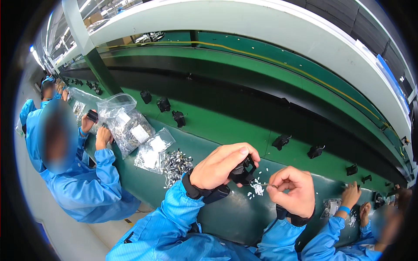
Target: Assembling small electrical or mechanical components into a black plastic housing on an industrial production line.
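Observation:
My left hand (220,167) is wrapped round a black plastic housing (242,175) with an open frame at one side. To its right, my right hand (295,191) pinches a thin, slender piece (268,185) between thumb and forefinger; its kind is too small to make out. The tip of that piece points toward the housing. Below and between both hands lies a scatter of small white bits (257,189) on the green table (226,222). Left of my left wrist is a heap of small silver, black and white parts (177,166).
A large clear bag of parts (130,130) and a smaller bag (153,150) lie to the left. Black housings (163,104) stand spaced along the green strip beyond, beside a dark belt (244,104). Co-workers sit at left (82,174) and right (344,235).

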`<action>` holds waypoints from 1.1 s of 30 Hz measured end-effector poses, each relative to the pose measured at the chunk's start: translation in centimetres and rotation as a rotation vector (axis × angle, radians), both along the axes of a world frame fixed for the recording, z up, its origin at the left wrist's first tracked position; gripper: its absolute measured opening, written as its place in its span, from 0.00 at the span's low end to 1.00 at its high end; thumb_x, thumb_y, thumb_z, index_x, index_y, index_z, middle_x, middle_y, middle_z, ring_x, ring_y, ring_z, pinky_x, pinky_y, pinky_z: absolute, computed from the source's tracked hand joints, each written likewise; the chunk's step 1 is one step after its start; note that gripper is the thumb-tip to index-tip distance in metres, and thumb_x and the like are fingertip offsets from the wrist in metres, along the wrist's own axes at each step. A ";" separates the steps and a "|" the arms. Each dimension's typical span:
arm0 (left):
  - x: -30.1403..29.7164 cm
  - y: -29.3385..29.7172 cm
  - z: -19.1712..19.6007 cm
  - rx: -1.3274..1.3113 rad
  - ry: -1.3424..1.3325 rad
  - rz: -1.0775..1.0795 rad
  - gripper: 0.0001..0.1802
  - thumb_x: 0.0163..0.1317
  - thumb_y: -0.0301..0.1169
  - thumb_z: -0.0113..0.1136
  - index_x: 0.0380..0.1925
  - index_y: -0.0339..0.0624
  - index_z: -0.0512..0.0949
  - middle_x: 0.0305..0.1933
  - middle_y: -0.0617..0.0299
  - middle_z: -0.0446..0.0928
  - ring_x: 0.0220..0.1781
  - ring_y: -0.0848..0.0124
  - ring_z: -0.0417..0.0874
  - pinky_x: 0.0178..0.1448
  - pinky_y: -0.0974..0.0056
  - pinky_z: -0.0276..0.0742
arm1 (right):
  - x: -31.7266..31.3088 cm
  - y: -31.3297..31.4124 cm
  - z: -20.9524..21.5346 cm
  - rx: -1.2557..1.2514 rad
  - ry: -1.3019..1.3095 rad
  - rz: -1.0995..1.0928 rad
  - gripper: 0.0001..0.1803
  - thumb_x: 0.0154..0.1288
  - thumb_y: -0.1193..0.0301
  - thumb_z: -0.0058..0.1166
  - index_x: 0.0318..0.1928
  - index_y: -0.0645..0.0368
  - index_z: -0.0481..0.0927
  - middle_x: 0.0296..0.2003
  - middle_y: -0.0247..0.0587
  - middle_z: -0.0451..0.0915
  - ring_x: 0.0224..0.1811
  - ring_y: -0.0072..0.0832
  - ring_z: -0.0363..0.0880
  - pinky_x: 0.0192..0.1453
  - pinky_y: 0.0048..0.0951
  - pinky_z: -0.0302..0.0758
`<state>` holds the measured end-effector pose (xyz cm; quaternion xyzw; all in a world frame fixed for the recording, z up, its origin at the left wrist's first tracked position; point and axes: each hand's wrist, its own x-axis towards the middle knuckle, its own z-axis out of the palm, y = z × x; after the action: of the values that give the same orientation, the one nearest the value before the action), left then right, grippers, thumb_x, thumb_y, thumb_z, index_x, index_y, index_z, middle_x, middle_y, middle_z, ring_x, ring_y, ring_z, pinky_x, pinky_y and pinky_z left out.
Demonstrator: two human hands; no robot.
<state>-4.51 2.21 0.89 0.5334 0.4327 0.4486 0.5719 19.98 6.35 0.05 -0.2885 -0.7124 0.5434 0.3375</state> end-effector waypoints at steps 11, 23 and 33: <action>1.0 -0.5 0.2 0.042 0.120 0.028 0.22 0.82 0.42 0.41 0.43 0.34 0.79 0.26 0.58 0.77 0.27 0.72 0.80 0.32 0.64 0.80 | -1.0 -0.4 0.2 0.074 -0.173 -0.024 0.06 0.55 0.81 0.65 0.32 0.65 0.80 0.27 0.37 0.84 0.29 0.20 0.85 0.31 0.23 0.84; -0.1 0.5 -1.1 0.021 0.020 -0.105 0.28 0.82 0.48 0.37 0.53 0.36 0.79 0.34 0.58 0.81 0.28 0.71 0.82 0.28 0.67 0.79 | -0.8 -0.5 0.6 0.135 -0.247 -0.054 0.07 0.53 0.82 0.65 0.32 0.65 0.80 0.26 0.38 0.83 0.28 0.21 0.86 0.31 0.24 0.85; 0.2 2.2 -3.7 -0.069 -0.692 -0.172 0.39 0.79 0.59 0.39 0.73 0.37 0.55 0.70 0.38 0.66 0.51 0.51 0.85 0.30 0.60 0.92 | 3.5 0.4 -0.7 -0.089 0.315 -0.135 0.10 0.60 0.85 0.65 0.36 0.65 0.76 0.35 0.46 0.83 0.29 0.24 0.84 0.32 0.22 0.83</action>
<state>-4.30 4.43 -2.85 0.3644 0.1819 0.5381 0.7379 23.44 6.76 -0.62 -0.2617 -0.6051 0.5889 0.4674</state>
